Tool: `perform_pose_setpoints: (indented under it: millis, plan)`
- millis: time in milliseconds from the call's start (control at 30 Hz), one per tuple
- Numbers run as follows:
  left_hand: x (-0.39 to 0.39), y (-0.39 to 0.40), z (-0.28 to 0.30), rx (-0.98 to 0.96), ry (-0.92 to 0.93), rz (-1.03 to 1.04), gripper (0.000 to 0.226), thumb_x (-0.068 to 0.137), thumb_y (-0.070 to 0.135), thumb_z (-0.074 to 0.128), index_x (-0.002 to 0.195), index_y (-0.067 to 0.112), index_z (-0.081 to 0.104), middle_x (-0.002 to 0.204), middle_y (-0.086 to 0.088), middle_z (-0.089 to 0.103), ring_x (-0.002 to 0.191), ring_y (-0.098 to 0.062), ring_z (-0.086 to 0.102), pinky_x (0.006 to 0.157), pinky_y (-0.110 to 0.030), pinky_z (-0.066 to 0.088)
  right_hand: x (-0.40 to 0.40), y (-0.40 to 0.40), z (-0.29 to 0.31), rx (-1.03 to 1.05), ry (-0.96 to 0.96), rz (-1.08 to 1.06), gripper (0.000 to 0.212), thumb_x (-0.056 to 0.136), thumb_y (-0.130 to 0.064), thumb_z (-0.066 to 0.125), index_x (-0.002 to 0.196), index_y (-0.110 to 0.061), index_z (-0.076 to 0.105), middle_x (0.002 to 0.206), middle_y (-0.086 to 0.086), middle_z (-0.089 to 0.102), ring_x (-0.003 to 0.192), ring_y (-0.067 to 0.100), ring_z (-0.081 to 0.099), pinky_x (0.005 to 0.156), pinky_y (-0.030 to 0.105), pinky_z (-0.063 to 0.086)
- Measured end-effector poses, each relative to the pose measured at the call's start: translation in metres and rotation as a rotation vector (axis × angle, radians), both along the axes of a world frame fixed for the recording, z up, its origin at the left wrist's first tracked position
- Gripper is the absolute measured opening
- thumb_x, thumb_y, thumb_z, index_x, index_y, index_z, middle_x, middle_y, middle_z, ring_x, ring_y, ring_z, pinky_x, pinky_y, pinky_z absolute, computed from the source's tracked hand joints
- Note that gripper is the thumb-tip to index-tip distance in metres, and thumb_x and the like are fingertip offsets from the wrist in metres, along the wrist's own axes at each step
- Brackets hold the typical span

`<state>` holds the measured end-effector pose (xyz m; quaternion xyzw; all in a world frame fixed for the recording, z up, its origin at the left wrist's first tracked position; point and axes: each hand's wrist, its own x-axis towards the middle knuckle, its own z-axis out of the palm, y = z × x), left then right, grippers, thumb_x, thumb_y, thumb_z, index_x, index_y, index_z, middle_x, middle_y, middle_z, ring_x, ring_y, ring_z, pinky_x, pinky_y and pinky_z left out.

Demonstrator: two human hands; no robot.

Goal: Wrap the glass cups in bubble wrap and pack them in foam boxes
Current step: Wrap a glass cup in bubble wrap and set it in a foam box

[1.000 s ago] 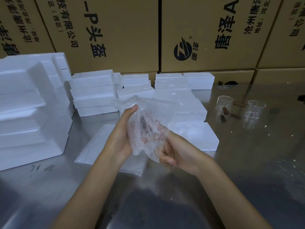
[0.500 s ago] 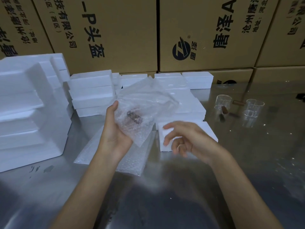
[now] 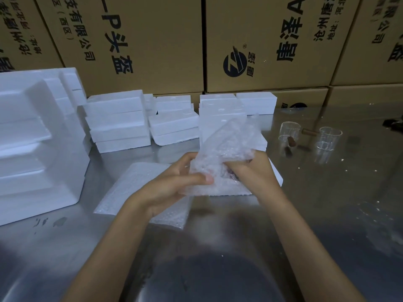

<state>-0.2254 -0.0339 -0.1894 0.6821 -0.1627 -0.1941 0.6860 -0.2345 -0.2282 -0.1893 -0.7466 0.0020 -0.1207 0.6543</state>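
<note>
Above the middle of the steel table I hold a sheet of bubble wrap (image 3: 226,147) folded round a glass cup whose dark handle shows faintly through it. My left hand (image 3: 174,182) grips the wrapped bundle from the left, thumb across its front. My right hand (image 3: 253,168) pinches the wrap from the right. Two bare glass cups with brown handles (image 3: 289,136) (image 3: 328,139) stand at the right. A foam box (image 3: 277,177) lies just behind my hands, mostly hidden.
A pile of bubble wrap sheets (image 3: 135,188) lies under my left wrist. Stacks of white foam boxes (image 3: 118,120) line the back, and a large foam tray stack (image 3: 32,136) fills the left. Cardboard cartons (image 3: 261,40) form the back wall. The steel table (image 3: 327,203) has bare room at the right.
My right hand, free and hovering half a second ago, has come back onto the bubble wrap. The bundle has shifted right and the loose flap now stands up behind my hands.
</note>
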Motion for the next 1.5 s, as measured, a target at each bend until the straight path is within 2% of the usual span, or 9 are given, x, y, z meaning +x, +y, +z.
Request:
perform_pose_setpoints:
  millis: [100, 233, 433, 567, 867, 933, 1133, 1367, 1500]
  plan:
    - [-0.002, 0.003, 0.002, 0.107, -0.024, -0.074, 0.064, 0.075, 0.033, 0.081, 0.133, 0.031, 0.056, 0.128, 0.001, 0.067, 0.119, -0.018, 0.064, 0.098, -0.036, 0.048, -0.007, 0.001, -0.008, -0.186, -0.039, -0.052, 0.022, 0.065, -0.031, 0.072, 0.072, -0.010, 0.068, 0.068, 0.003, 0.070, 0.064, 0.017, 0.068, 0.064, 0.040, 0.058]
    - [-0.002, -0.002, -0.002, 0.227, -0.100, -0.022, 0.044, 0.083, 0.029, 0.075, 0.126, 0.032, 0.064, 0.121, 0.007, 0.071, 0.114, -0.013, 0.066, 0.095, -0.035, 0.049, -0.018, -0.003, -0.027, -0.476, -0.078, -0.099, 0.039, 0.062, -0.055, 0.061, 0.068, -0.017, 0.062, 0.068, 0.000, 0.062, 0.065, 0.016, 0.059, 0.057, 0.032, 0.048]
    - [-0.001, -0.011, -0.006, 0.311, -0.225, 0.181, 0.031, 0.073, 0.004, 0.080, 0.081, 0.034, 0.078, 0.088, 0.011, 0.077, 0.082, 0.001, 0.071, 0.063, -0.009, 0.049, -0.020, 0.008, -0.040, -0.633, -0.240, -0.141, 0.028, 0.074, -0.041, 0.067, 0.075, -0.028, 0.042, 0.077, -0.011, 0.050, 0.078, 0.005, 0.048, 0.057, 0.024, 0.033]
    - [-0.001, -0.015, -0.009, 0.370, -0.209, 0.199, 0.027, 0.072, 0.002, 0.077, 0.092, 0.021, 0.076, 0.092, 0.004, 0.077, 0.086, -0.008, 0.073, 0.074, -0.024, 0.057, -0.028, 0.020, -0.039, -0.485, -0.422, -0.154, 0.028, 0.074, -0.026, 0.059, 0.101, -0.032, 0.054, 0.099, -0.019, 0.054, 0.097, 0.005, 0.049, 0.072, 0.018, 0.041]
    - [-0.002, 0.007, 0.008, 0.396, -0.221, 0.096, 0.029, 0.064, 0.029, 0.079, 0.092, 0.028, 0.069, 0.089, 0.010, 0.061, 0.071, -0.007, 0.050, 0.067, -0.026, 0.039, -0.026, 0.026, -0.052, -0.943, -0.420, -0.056, 0.043, 0.084, -0.028, 0.032, 0.073, -0.015, 0.072, 0.127, -0.006, 0.059, 0.120, 0.012, 0.042, 0.091, 0.027, 0.028]
    - [-0.001, 0.004, 0.007, 0.433, -0.322, 0.136, 0.012, 0.073, 0.022, 0.080, 0.076, 0.031, 0.073, 0.088, 0.013, 0.060, 0.066, 0.001, 0.047, 0.070, -0.020, 0.038, -0.027, 0.027, -0.054, -0.908, -0.416, -0.058, 0.043, 0.084, -0.030, 0.033, 0.070, -0.015, 0.071, 0.127, -0.006, 0.060, 0.121, 0.013, 0.043, 0.092, 0.026, 0.028]
    - [-0.001, -0.010, -0.013, 0.813, -0.595, 0.143, 0.035, 0.083, 0.024, 0.068, 0.052, 0.031, 0.055, 0.082, 0.012, 0.044, 0.081, -0.004, 0.046, 0.063, -0.013, 0.031, -0.029, 0.029, -0.048, -0.554, -0.511, -0.235, 0.026, 0.078, -0.024, 0.041, 0.073, -0.019, 0.066, 0.109, -0.013, 0.060, 0.109, 0.009, 0.048, 0.092, 0.020, 0.032]
    - [-0.002, -0.005, 0.000, 0.735, -0.521, 0.205, 0.027, 0.072, 0.052, 0.049, 0.066, 0.034, 0.068, 0.095, 0.015, 0.054, 0.077, 0.005, 0.052, 0.070, -0.024, 0.039, -0.027, 0.029, -0.060, -0.824, -0.412, -0.101, 0.036, 0.082, -0.029, 0.030, 0.054, -0.022, 0.051, 0.137, -0.012, 0.057, 0.132, 0.010, 0.033, 0.105, 0.023, 0.018]
    - [-0.010, -0.010, -0.001, 0.808, -0.554, 0.142, 0.039, 0.062, 0.065, 0.047, 0.071, 0.036, 0.071, 0.094, 0.014, 0.057, 0.079, 0.002, 0.053, 0.075, -0.024, 0.044, -0.026, 0.029, -0.055, -0.536, -0.366, -0.122, 0.042, 0.078, -0.033, 0.032, 0.058, -0.017, 0.066, 0.128, -0.014, 0.061, 0.129, 0.004, 0.037, 0.106, 0.023, 0.023]
